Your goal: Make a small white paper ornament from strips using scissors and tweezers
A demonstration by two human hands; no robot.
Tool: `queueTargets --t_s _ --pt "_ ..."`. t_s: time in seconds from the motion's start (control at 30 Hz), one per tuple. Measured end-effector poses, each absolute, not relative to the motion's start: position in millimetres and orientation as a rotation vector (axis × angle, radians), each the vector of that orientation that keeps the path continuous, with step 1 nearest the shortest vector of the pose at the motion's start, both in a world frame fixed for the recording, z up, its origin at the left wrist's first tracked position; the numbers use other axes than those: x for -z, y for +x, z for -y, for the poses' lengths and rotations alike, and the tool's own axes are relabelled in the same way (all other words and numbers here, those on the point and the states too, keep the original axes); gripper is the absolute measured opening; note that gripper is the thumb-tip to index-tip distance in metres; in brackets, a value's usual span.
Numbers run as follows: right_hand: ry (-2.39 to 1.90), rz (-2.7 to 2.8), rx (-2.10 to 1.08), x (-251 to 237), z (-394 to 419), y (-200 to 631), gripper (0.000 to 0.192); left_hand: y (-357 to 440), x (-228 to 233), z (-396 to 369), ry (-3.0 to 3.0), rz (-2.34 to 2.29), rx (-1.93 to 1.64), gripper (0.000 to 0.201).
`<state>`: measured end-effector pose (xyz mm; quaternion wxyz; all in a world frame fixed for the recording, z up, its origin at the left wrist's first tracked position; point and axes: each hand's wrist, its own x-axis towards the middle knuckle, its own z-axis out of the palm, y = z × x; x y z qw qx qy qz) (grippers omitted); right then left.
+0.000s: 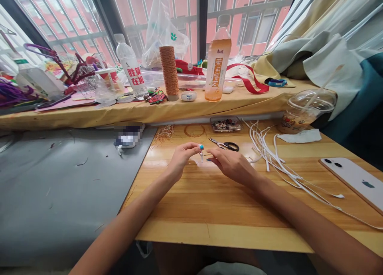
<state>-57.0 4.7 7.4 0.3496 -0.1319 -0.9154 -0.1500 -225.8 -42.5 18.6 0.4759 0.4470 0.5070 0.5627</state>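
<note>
Above the wooden table, my left hand pinches a short piece of white cord between thumb and fingertip, and its end hangs down. Close beside it on the right, my right hand is closed, with the fingertips around a thin brown thread that reaches toward the white cord. Its thumb is mostly hidden. Just behind the right hand lie scissors with black handles, blades slightly apart. Several long white cords are spread to the right of the hands.
At the table's back are a bead box, a coil of brown thread and thread scraps. A plastic cup and a phone sit right. On the sill stand a thread spool and two bottles.
</note>
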Motion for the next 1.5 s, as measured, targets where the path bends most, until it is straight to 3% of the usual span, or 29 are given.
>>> queueTargets --t_s 0.23,0.5,1.0,1.3,1.5 --pt "-0.234 2.417 0.594 -6.0 -11.3 -53.0 0.021 -226.7 -15.8 40.1 1.075 -1.18 -1.37 0.015" --pt "-0.259 2.483 0.505 1.9 -11.6 -54.1 0.025 -226.6 -16.9 39.8 1.168 -1.224 -1.417 0.016" --pt "-0.346 2.362 0.79 -3.0 -7.4 -58.2 0.018 -228.1 -18.0 41.5 1.161 -1.252 -1.425 0.02" --pt "-0.389 2.295 0.625 -1.8 -7.5 -60.8 0.02 -231.5 -20.7 39.8 1.152 -1.272 -1.494 0.018" --pt "-0.426 2.305 0.614 -6.8 -6.8 -59.2 0.034 -227.2 -21.1 42.5 1.117 -1.309 -1.449 0.017"
